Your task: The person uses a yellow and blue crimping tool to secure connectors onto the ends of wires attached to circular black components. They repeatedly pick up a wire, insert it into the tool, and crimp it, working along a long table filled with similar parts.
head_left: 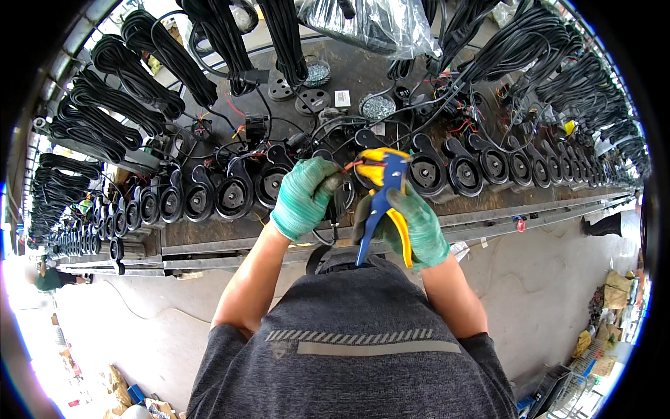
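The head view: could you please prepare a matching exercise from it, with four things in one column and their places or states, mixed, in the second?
Things:
1. blue and yellow hand tool
2. thin reddish wire nearest the hands
3. black cables
4. round black parts

Places or states:
A. bundled in long loops towards the top of the picture
B. held in the gloved right hand
C. standing in a long row near the front edge of the table
D. between the left hand and the tool's head

Right pairs: 1-B, 2-D, 3-A, 4-C
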Demonstrator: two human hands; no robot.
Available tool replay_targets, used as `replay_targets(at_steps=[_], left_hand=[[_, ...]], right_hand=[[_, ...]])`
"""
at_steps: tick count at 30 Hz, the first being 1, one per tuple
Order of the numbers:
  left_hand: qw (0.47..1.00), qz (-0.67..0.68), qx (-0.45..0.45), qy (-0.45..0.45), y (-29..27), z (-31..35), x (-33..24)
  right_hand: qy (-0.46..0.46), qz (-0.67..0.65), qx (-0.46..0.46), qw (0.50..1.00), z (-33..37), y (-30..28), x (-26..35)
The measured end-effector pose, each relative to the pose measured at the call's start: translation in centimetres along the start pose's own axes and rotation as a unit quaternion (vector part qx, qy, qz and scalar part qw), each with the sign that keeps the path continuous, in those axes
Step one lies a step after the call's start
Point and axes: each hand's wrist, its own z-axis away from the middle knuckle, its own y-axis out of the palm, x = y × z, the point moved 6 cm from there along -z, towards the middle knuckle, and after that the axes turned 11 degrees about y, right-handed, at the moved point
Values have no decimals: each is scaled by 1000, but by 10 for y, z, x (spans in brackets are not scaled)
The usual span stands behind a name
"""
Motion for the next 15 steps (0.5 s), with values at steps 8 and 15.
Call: replay_targets(at_steps=[8,15], left_hand=[[997,40,-52,-52,-28,-39,19],[929,-318,-1,192,-46,-151,65]], right_hand=[[-79,-46,-143,986,42,-86,19],[-101,-107,-269,952,81,-180,-13]])
